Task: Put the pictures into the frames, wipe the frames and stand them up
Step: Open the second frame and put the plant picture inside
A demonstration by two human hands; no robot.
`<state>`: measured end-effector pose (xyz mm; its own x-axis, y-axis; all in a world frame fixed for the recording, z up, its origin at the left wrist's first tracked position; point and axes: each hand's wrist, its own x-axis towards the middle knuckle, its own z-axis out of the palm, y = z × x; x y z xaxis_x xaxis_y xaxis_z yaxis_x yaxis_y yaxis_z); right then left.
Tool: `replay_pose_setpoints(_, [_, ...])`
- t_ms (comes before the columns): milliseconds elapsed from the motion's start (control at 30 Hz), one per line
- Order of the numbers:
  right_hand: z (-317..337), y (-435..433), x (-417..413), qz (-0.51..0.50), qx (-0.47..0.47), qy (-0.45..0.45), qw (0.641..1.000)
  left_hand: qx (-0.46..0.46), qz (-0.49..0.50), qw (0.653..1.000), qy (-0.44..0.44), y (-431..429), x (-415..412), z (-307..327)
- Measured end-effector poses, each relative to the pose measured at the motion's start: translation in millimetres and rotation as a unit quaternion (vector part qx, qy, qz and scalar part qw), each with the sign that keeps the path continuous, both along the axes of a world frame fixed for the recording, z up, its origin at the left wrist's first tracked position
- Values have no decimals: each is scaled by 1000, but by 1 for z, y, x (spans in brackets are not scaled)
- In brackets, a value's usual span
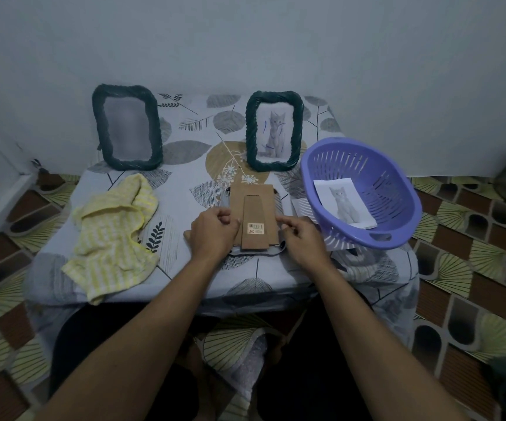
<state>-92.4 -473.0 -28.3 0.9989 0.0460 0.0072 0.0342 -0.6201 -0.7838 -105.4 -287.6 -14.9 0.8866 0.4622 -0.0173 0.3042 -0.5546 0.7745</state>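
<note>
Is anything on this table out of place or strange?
The basket at the right seems tipped toward the person, resting on a paper, with a cat picture inside. The cloth lies crumpled. Nothing looks spilled or broken. The left hand and right hand hold the face-down frame.

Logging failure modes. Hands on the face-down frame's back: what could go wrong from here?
1. Left hand and right hand grip the brown cardboard backing at its edges; uneven pressure might seat it crooked.
2. The purple slotted plastic basket sits tilted beside the right hand; a bump could spill its cat picture.
</note>
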Motion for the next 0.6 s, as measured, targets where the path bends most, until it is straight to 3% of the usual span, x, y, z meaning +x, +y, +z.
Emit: replay_pose_setpoints(600, [-1, 4, 0, 4, -97, 26, 995, 10, -18, 1000, 18, 3, 3, -10])
